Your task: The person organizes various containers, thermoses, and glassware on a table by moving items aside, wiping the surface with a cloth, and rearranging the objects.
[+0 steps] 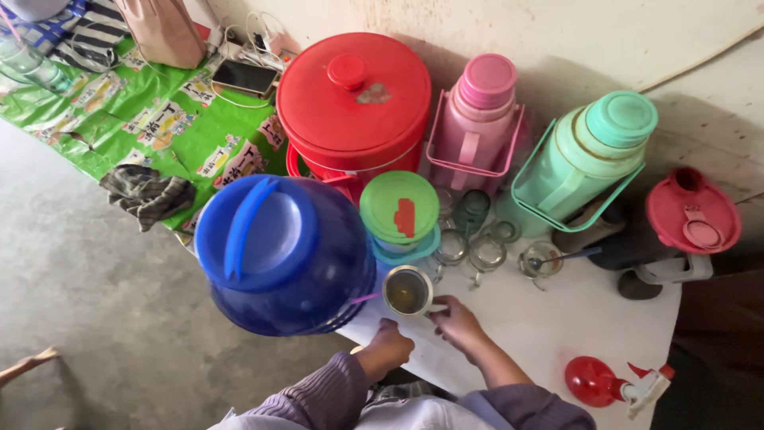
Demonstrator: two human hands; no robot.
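1. Head view, counts: two hands, one steel mug [407, 291], one big blue water jug [284, 253], one red bucket [354, 99] with lid, two flasks (pink [478, 119], mint [585, 155]), one tub with a green lid [399, 209], one red-lidded kettle [691, 213], one red spray bottle [609, 382], several small glasses [485, 253] clustered at the far side of the white table [541, 318].
2. Right hand [458, 320]: fingers closed on the mug's handle at its right side.
3. Left hand [387, 342]: curled into a loose fist just near of the mug; whether it grips anything, I cannot tell.
4. Hidden or unclear: the glasses overlap, so their exact count is uncertain; the jug's tap is hidden behind the mug; the spray bottle's trigger is cut near the table's edge; one glass [541, 259] holds a spoon.
5. The mug: round, shiny metal, upright on the table just right of the jug, holding yellowish-brown liquid.
6. Far left: a phone [244, 77] lies on a green printed cloth [119, 119], and a grey rag [147, 193] at its near edge.
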